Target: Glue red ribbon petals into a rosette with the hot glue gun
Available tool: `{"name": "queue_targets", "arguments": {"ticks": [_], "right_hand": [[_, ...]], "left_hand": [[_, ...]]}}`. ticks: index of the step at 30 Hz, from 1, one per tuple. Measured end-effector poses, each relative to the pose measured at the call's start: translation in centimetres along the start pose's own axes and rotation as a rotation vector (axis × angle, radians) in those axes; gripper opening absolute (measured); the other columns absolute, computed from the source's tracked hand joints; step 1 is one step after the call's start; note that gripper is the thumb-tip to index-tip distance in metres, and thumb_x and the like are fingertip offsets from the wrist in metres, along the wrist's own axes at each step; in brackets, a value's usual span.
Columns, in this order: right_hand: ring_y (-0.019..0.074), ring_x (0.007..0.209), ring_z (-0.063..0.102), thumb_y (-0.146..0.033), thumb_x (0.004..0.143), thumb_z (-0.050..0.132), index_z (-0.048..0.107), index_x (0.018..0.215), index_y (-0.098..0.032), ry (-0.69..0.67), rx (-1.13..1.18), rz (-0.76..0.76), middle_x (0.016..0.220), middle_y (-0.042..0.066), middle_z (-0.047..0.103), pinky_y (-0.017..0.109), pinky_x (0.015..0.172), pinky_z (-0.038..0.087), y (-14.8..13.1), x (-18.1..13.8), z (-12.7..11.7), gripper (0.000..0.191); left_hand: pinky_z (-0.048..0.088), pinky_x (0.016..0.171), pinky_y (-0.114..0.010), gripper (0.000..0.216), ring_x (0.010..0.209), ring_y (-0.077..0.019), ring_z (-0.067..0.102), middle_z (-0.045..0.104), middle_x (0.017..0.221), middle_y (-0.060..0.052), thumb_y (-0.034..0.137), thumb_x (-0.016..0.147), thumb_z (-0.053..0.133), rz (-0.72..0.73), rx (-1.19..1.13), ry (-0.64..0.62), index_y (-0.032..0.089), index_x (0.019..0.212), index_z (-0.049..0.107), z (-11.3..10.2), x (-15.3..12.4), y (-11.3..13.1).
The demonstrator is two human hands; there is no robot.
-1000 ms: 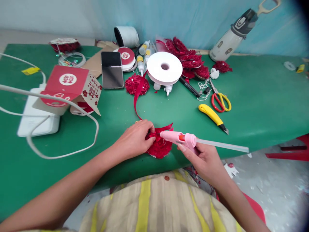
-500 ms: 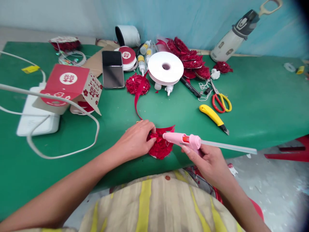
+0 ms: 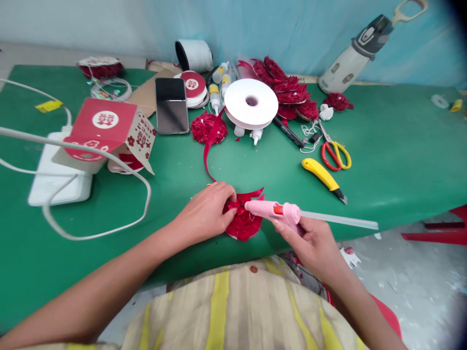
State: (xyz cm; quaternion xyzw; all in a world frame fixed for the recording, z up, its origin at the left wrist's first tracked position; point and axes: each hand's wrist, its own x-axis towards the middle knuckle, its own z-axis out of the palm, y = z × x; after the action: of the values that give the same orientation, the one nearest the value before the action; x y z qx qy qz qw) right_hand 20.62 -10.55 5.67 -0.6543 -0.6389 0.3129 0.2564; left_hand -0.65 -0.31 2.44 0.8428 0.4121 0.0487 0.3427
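My left hand (image 3: 205, 212) is closed, its fingertips pinching red ribbon (image 3: 208, 148) onto a red ruffled flower piece (image 3: 243, 224) near the front edge of the green table (image 3: 394, 150). My right hand (image 3: 310, 240) grips a pink glue gun (image 3: 275, 210), its nozzle pointing left at the top of the flower piece. A clear glue stick (image 3: 339, 221) juts out of the gun's back to the right. The ribbon runs up from the flower to a white spool (image 3: 251, 103).
Yellow utility knife (image 3: 324, 178) and red-yellow scissors (image 3: 335, 153) lie right of centre. A phone (image 3: 170, 105), red printed box (image 3: 109, 133), white adapter (image 3: 58, 182) with cables, more red flowers (image 3: 288, 90), glue bottles (image 3: 214, 96) and a handheld vacuum (image 3: 357, 48) sit behind.
The glue gun shifted slightly left, back toward the flower, after drifting right half a second ago. My left hand stays pinched on the ribbon.
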Motion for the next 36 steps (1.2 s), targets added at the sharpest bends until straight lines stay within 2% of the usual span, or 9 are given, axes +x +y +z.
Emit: {"name": "queue_targets", "arguments": {"ticks": [7,11,15,19,21,23,28,31,36], "right_hand": [[0.0135,0.052,0.044,-0.033,0.089,0.057,0.052,0.063,-0.02,0.048,0.029,0.051,0.051,-0.004,0.04,0.025,0.048,0.032,-0.3,-0.5,-0.1,0.03],[0.0136,0.053,0.046,-0.034,0.089,0.057,0.064,0.072,-0.017,0.064,0.07,0.061,0.056,-0.001,0.049,0.025,0.048,0.033,-0.5,-0.5,-0.1,0.024],[0.0145,0.056,0.051,-0.034,0.089,0.057,0.067,0.076,-0.017,0.027,0.09,0.054,0.062,0.0,0.057,0.024,0.049,0.037,-0.5,-0.1,0.3,0.023],[0.0163,0.062,0.055,-0.033,0.091,0.055,0.069,0.098,-0.017,-0.026,0.087,0.031,0.073,0.002,0.064,0.025,0.053,0.04,-0.6,0.1,0.4,0.022],[0.0166,0.066,0.057,-0.031,0.091,0.055,0.069,0.102,-0.018,-0.049,0.083,0.014,0.079,0.002,0.067,0.025,0.055,0.042,-0.6,0.1,0.3,0.022],[0.0167,0.066,0.057,-0.031,0.091,0.055,0.069,0.098,-0.018,-0.038,0.08,0.011,0.081,0.003,0.067,0.026,0.056,0.042,-0.6,-0.1,0.1,0.02],[0.0171,0.06,0.055,-0.035,0.089,0.056,0.067,0.081,-0.018,0.04,0.068,0.054,0.063,0.001,0.059,0.026,0.051,0.039,-0.7,-0.8,0.1,0.022],[0.0174,0.06,0.055,-0.036,0.089,0.057,0.064,0.075,-0.018,0.067,0.075,0.063,0.062,0.001,0.059,0.026,0.051,0.04,-0.7,-1.0,0.1,0.024],[0.0174,0.066,0.058,-0.032,0.089,0.057,0.069,0.088,-0.018,0.05,0.107,0.039,0.076,0.002,0.066,0.026,0.058,0.044,-0.9,-0.6,0.4,0.019]], "left_hand": [[0.039,0.071,-0.034,0.007,0.079,-0.0207,0.051,0.054,0.083,-0.003,0.027,0.084,0.052,0.007,0.002,0.015,0.021,0.086,0.053,0.2,-0.1,-0.2],[0.039,0.07,-0.034,0.007,0.079,-0.0206,0.052,0.054,0.083,-0.003,0.027,0.084,0.052,0.011,0.005,0.023,0.021,0.086,0.053,0.2,-0.1,-0.3],[0.039,0.07,-0.033,0.006,0.078,-0.0202,0.051,0.054,0.082,-0.003,0.025,0.083,0.052,0.01,0.013,0.011,0.021,0.085,0.053,0.1,-0.1,-0.1],[0.04,0.07,-0.033,0.005,0.078,-0.0198,0.051,0.054,0.081,-0.002,0.025,0.083,0.052,0.009,0.015,0.003,0.02,0.085,0.053,0.0,-0.1,0.0],[0.04,0.07,-0.033,0.005,0.078,-0.0198,0.051,0.054,0.081,-0.002,0.025,0.083,0.051,0.009,0.011,0.002,0.02,0.085,0.053,-0.1,-0.1,0.0],[0.04,0.07,-0.034,0.006,0.078,-0.02,0.051,0.054,0.081,-0.002,0.025,0.083,0.051,0.01,0.006,-0.001,0.02,0.085,0.054,-0.1,-0.1,0.0],[0.041,0.071,-0.034,0.008,0.079,-0.0207,0.052,0.055,0.082,-0.003,0.026,0.083,0.051,0.008,-0.005,0.001,0.021,0.086,0.055,-0.2,-0.1,0.0],[0.041,0.07,-0.034,0.008,0.078,-0.0208,0.052,0.054,0.081,-0.003,0.027,0.082,0.051,-0.003,-0.011,0.003,0.021,0.085,0.055,-0.2,-0.1,0.1],[0.04,0.069,-0.034,0.009,0.076,-0.0206,0.052,0.053,0.079,-0.002,0.027,0.079,0.051,-0.013,-0.017,-0.003,0.021,0.084,0.055,-0.5,-0.2,0.4]]}}
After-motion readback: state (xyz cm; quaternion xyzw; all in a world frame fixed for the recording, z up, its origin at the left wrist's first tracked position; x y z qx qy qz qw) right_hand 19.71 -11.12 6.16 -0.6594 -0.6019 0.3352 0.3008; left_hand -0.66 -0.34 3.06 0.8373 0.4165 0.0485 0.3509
